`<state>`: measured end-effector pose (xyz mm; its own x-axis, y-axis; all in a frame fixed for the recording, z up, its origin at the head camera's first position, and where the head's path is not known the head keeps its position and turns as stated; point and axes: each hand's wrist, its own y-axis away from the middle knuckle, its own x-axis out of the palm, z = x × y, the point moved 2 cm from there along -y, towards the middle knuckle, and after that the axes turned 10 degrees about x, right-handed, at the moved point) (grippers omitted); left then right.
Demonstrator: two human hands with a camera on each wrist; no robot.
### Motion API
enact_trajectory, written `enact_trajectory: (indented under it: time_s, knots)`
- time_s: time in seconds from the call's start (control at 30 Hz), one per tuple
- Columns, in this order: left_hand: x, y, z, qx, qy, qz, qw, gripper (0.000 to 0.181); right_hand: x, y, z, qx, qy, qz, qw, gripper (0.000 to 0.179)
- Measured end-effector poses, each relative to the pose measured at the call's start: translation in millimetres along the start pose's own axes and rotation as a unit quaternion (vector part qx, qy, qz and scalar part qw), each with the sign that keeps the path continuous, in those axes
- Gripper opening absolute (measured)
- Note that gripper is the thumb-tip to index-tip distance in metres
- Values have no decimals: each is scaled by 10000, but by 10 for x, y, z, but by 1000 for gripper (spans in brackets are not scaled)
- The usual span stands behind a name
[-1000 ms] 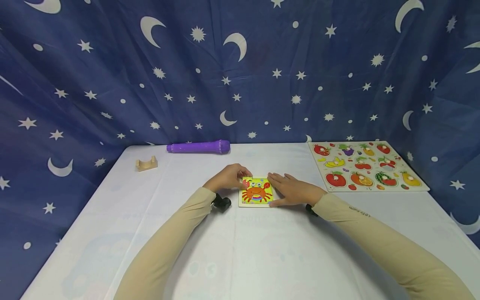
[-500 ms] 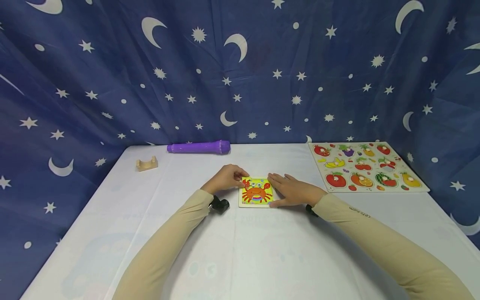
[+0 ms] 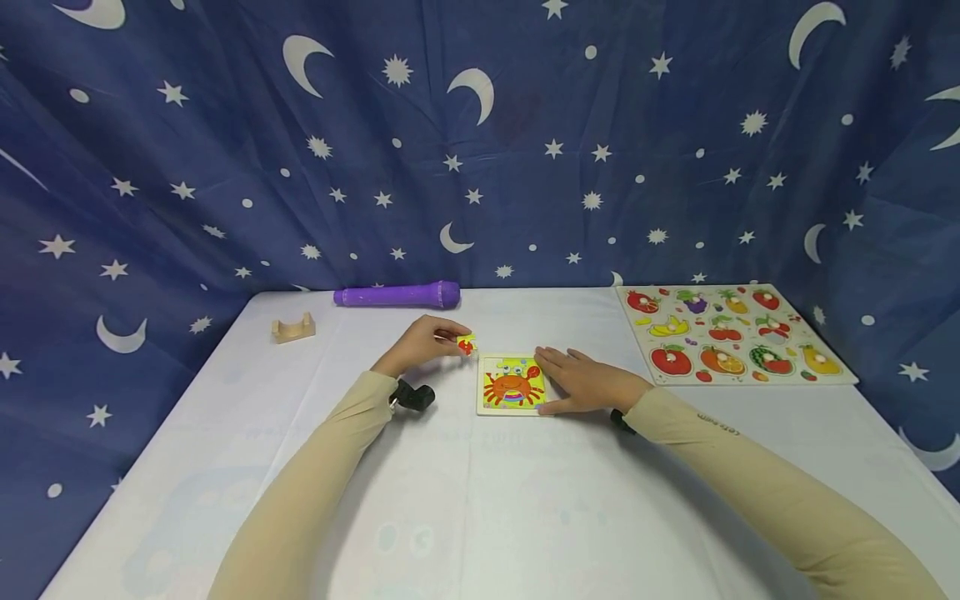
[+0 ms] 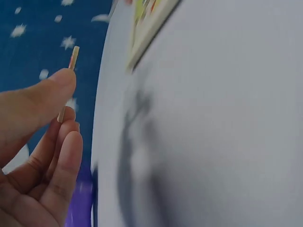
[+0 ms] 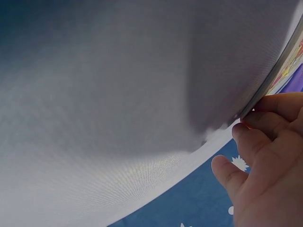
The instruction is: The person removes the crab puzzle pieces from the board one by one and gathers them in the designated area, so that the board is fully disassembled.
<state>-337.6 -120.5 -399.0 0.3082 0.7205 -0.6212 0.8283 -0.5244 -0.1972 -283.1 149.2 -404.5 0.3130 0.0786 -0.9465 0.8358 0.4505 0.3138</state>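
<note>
While the left hand (image 3: 422, 342) pinches a red-and-yellow wooden piece (image 3: 466, 345), likely light, stiff, best edge-held, the outstretched right hand (image 3: 588, 384) apparently touches a square yellow-and-orange crab puzzle (image 3: 512, 389).

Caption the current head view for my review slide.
The left hand pinches a red-and-yellow piece beside the crab puzzle, while the right hand rests against the puzzle's right side.

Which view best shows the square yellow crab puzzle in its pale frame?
Head view: the crab puzzle shows face up, its right edge partly covered by the right hand. Left wrist: a cropped corner. Right wrist: a thin, oblique sliver.
</note>
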Motion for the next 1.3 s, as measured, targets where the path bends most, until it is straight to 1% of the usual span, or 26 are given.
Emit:
enact_trajectory:
  time_s: [0.07,0.17,0.33,0.43,0.53,0.63,0.7,0.87,1.03,1.1,1.17,1.3]
  knots:
    - [-125,65,55,-66,23,-79,9999,34,-4,8,1,-1,-6,4,10000,97]
    - [-321,195,159,-282,91,-182,9994,34,-6,16,1,-10,-17,33,10000,97]
    - [-620,431,373,-570,3,-245,9981,36,-4,16,0,-19,-57,56,10000,97]
    - [-754,558,486,-712,-169,-242,9970,38,-3,9,-1,-10,-77,41,10000,97]
    - [-845,667,586,-865,-400,-181,9953,38,5,1,-2,37,-81,83,9999,97]
    - [-906,750,671,-1006,-609,-106,9930,38,13,-3,3,5,-116,92,9999,97]
    - [-936,784,727,-1105,-691,-114,9914,37,13,-2,7,-27,-130,80,9999,97]
    - [-972,796,804,-1225,-798,-226,9890,37,8,2,7,4,-35,98,9999,97]
    - [-968,771,814,-1286,-729,-420,9881,39,-19,1,9,36,-41,86,9999,98]
    - [-961,767,808,-1240,-739,-461,9885,39,-25,7,12,32,-75,104,9999,98]
    - [-953,759,812,-1263,-723,-502,9881,40,-25,16,10,4,-77,106,9999,98]
    - [-957,759,787,-1467,-600,-488,9862,42,-36,30,4,-65,-38,48,10000,96]
